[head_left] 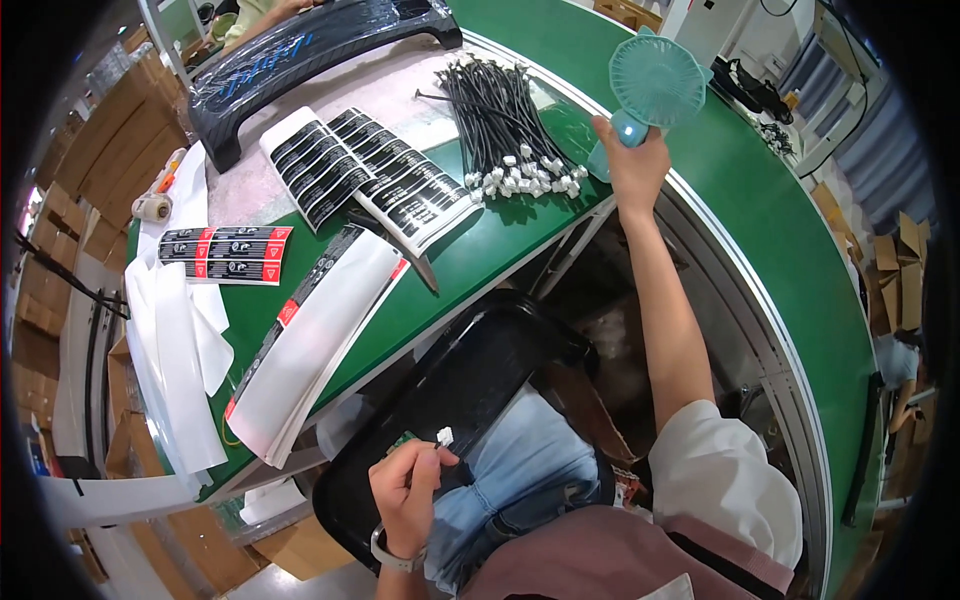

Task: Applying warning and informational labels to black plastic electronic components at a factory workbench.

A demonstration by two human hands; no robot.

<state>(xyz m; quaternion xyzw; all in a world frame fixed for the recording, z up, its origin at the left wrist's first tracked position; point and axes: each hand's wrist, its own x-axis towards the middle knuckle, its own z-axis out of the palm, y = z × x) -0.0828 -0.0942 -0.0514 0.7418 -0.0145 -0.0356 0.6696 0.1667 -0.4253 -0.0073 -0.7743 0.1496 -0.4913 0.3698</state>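
two hands are occupied: a small white connector (445,437) is pinched at the fingertips of the left hand (405,490), thumb and forefinger together, over the black plastic tray (500,340) near the lap. a teal handheld fan (655,80) is gripped by the right hand (637,168), fingers wrapped round its handle, at the green table (400,312)'s edge, just beside the white-tipped black cables (500,110); printed label sheets (320,150) are spread left of those.
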